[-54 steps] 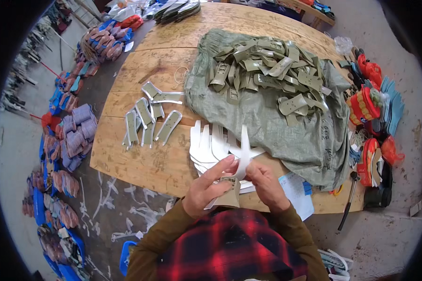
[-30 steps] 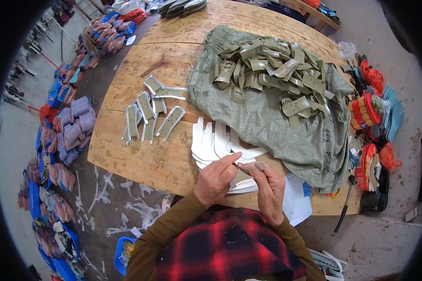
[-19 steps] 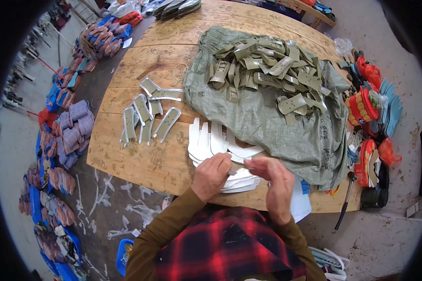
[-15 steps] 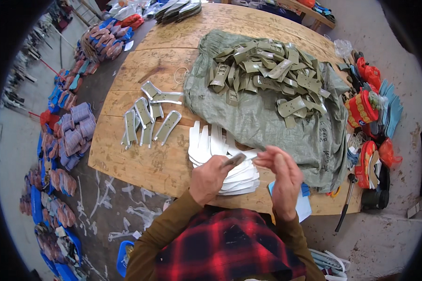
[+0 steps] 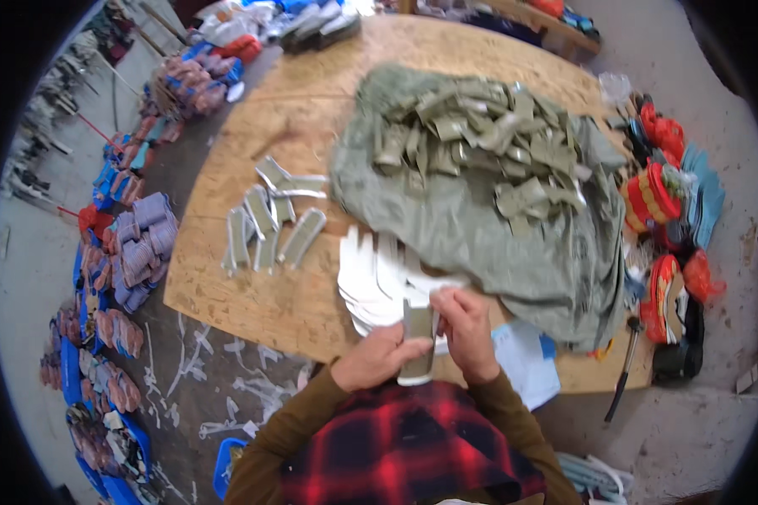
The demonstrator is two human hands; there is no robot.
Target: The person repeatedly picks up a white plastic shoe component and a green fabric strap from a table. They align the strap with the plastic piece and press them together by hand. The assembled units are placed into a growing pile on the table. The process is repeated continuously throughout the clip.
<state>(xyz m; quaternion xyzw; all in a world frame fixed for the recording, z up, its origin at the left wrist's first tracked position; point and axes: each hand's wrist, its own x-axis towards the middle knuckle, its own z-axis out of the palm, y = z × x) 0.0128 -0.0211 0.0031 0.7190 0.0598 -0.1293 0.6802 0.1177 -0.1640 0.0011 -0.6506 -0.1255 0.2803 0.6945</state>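
Left hand (image 5: 377,357) grips the olive piece (image 5: 419,321) at the near edge of the surface (image 5: 219,286), thumb across its face, while the right hand (image 5: 467,333) pinches its right edge toward the far end. White strips (image 5: 365,286) sit just beyond, the green sack (image 5: 472,244) with its olive heap (image 5: 488,126) fills far right, and a paper sheet (image 5: 522,362) overlaps the near-right edge, so right side's tight. Open room is wood left of the strips, nearer than the white-edged pieces (image 5: 263,223).

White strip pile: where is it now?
In the head view, the white strip pile lies on the wooden table, just beyond the left hand, by the green sack's lower-left edge.
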